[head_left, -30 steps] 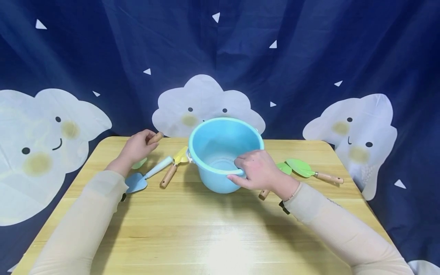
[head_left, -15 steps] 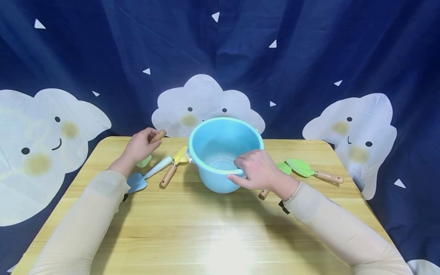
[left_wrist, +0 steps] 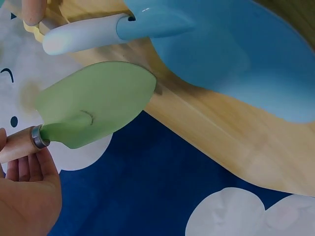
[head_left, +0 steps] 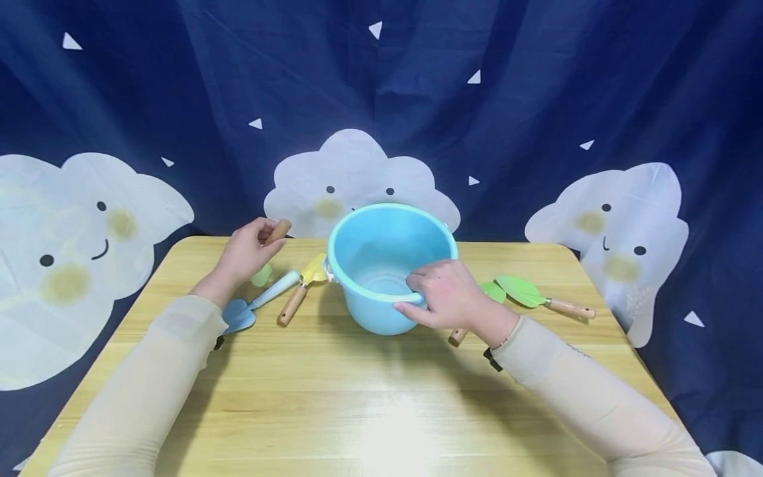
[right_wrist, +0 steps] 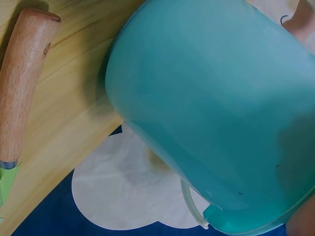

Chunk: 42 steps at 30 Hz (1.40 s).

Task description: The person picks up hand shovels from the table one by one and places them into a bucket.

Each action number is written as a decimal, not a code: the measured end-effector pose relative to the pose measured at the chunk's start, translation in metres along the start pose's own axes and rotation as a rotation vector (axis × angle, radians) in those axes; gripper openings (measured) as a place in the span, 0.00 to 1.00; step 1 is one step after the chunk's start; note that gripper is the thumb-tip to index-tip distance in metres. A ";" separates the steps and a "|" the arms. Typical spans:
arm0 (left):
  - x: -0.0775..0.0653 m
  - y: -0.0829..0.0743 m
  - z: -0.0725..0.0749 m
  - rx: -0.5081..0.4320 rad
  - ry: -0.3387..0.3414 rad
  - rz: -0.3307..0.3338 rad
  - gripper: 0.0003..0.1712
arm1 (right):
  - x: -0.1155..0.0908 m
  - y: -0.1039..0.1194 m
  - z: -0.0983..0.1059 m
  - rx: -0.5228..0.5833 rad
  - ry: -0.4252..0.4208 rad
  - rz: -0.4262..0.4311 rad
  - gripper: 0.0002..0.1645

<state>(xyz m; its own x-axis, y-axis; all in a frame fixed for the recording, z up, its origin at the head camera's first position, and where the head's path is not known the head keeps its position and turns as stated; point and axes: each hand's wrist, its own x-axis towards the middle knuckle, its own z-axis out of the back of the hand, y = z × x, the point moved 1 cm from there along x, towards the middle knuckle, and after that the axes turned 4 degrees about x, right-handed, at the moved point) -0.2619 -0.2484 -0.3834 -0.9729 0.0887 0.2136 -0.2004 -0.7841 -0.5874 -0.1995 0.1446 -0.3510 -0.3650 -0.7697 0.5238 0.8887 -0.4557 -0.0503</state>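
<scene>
White glare washes out the near middle of the pale, rounded-corner, wood-grained desk [head_left: 298, 397]; soft shadows spread beside the light-blue round plastic bucket [head_left: 381, 318]. Both wrist views look dimmer than the head view.

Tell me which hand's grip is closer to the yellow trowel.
Left. The left hand's grip, holding a green trowel, is just left of the yellow trowel; the right hand's grip, holding the blue bucket, is farther off, to its right.
</scene>
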 end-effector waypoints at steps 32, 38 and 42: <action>0.001 -0.001 -0.006 -0.109 -0.122 0.013 0.23 | -0.001 -0.001 0.000 0.003 0.007 -0.008 0.38; 0.002 0.000 -0.007 -0.134 -0.143 0.003 0.22 | -0.001 -0.001 -0.001 -0.002 0.008 -0.006 0.37; 0.002 -0.001 -0.007 -0.140 -0.154 0.003 0.21 | -0.001 -0.002 -0.001 -0.004 0.001 0.002 0.37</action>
<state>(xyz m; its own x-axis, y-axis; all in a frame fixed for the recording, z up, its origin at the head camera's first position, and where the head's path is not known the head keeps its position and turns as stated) -0.2645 -0.2431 -0.3875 -0.9466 -0.0167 0.3221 -0.2221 -0.6902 -0.6887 -0.2006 0.1460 -0.3525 -0.3631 -0.7711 0.5231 0.8884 -0.4558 -0.0553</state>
